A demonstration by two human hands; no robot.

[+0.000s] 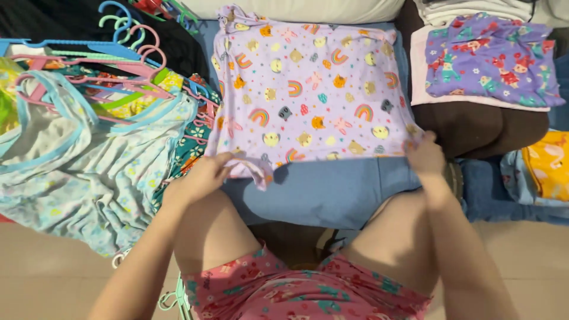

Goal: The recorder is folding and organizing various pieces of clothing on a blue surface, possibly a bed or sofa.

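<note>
A lilac garment point(308, 89) printed with rainbows and small animals lies spread flat on a blue cloth point(332, 192) in front of me. My left hand point(198, 178) pinches its near left corner, which is folded under a little. My right hand point(425, 155) grips its near right corner. Both hands hold the near hem just above the blue cloth. My knees and pink patterned shorts point(296, 293) show below.
To the left lies a heap of clothes on pink, blue and green plastic hangers point(101, 65). At the right, a folded purple printed garment point(492, 56) rests on a brown cushion point(486, 127). A yellow garment point(548, 163) lies at the right edge. Beige floor point(47, 278) runs along the bottom.
</note>
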